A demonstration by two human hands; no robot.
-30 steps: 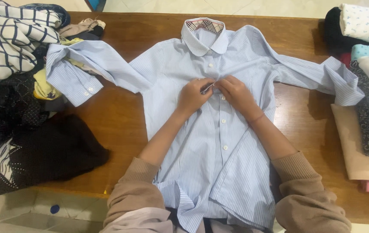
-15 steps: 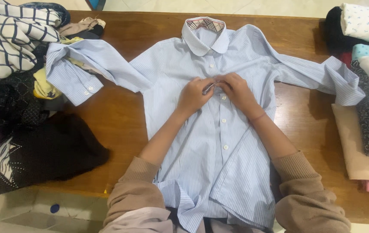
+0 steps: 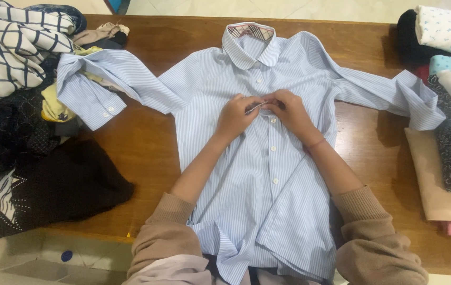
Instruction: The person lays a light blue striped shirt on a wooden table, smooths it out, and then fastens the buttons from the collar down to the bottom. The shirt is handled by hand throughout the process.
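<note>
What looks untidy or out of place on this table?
The striped shirt lies flat, but its hem hangs crumpled over the table edge, and one sleeve rests on the loose clothes heap. Both hands pinch its placket.

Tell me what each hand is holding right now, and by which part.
Both the left hand and the right hand pinch the light blue striped button-up shirt at its front button placket, mid-chest, fingertips meeting there. Nothing else is held.

shirt [image 3: 236, 174]: pale blue pinstripe | collar lining [image 3: 250, 31]: plaid | table [image 3: 146, 142]: brown
</note>
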